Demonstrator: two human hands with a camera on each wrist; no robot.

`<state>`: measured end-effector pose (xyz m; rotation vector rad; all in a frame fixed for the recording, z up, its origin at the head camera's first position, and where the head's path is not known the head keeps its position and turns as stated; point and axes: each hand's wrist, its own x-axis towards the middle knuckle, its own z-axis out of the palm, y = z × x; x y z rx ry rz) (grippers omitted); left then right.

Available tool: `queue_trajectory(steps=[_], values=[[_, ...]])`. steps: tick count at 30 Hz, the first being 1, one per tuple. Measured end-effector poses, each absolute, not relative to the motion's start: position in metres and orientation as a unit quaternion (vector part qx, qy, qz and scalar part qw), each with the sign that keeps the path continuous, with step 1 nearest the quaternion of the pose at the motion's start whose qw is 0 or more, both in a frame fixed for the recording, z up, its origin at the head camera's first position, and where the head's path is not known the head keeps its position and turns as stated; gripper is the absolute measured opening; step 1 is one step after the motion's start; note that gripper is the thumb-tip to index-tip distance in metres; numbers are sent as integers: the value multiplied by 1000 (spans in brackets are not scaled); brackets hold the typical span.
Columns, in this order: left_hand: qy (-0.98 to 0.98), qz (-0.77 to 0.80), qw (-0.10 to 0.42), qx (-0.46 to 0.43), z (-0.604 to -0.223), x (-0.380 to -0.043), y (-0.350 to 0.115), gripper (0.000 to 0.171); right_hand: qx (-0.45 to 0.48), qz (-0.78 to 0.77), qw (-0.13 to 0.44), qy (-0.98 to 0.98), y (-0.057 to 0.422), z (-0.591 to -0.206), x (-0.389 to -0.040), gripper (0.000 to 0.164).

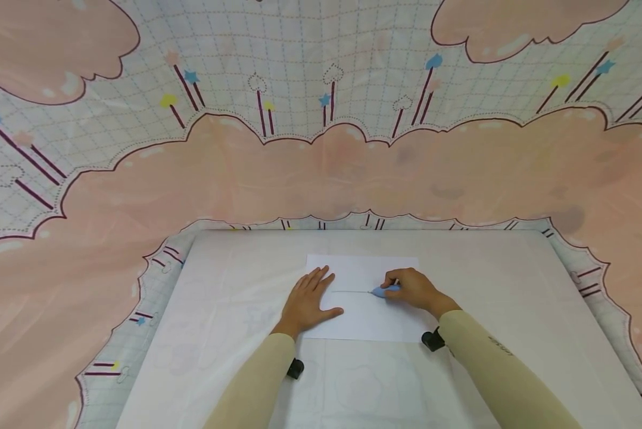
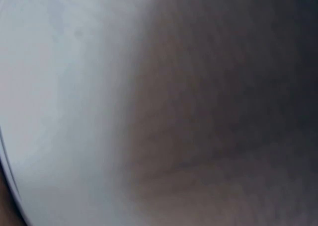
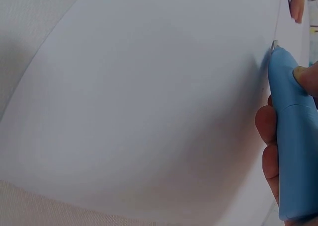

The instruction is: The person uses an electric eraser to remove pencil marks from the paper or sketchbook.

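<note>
A white sheet of paper (image 1: 371, 325) lies on the covered table. My left hand (image 1: 306, 302) rests flat on its left part, fingers spread and thumb pointing right. In my right hand (image 1: 416, 289) I grip a blue pen-shaped tool (image 3: 296, 151) with a small metal tip. That tip touches the paper at the right end of a thin, straight line (image 1: 350, 291), which runs left toward my left hand. The right wrist view shows the thumb and curled fingers around the tool's body. Blurred skin fills much of the left wrist view, so the left fingers are hidden there.
A whitish cloth (image 1: 235, 286) covers the table around the paper. Behind and beside the table hangs a patterned curtain (image 1: 321, 173) with pink cloud shapes. A small black device sits at each wrist.
</note>
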<state>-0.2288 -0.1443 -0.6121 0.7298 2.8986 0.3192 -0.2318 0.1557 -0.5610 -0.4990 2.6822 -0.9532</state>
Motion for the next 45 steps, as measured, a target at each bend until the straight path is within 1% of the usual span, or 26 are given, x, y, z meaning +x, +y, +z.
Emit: queue_trajectory(steps=[7,12,23,30,39,45], values=[[962,106,63,243,-612,-228,-143,93,-155,-315,124,928,168,-562,-230,6],[963,101,66,241,-611,-228,-143,93,-166,-324,118,924,174,-560,-228,5],[962,104,65,243,-610,-227,-141,92,-185,-338,114,916,166,-562,-230,6],[962,103,62,243,-613,-227,-142,93,-180,-337,127,915,160,-564,-231,5],[963,105,52,243,-616,-227,-143,93,-160,-324,120,925,170,-562,-229,6],[963,106,54,243,-615,-226,-143,93,-165,-324,115,925,174,-565,-228,6]])
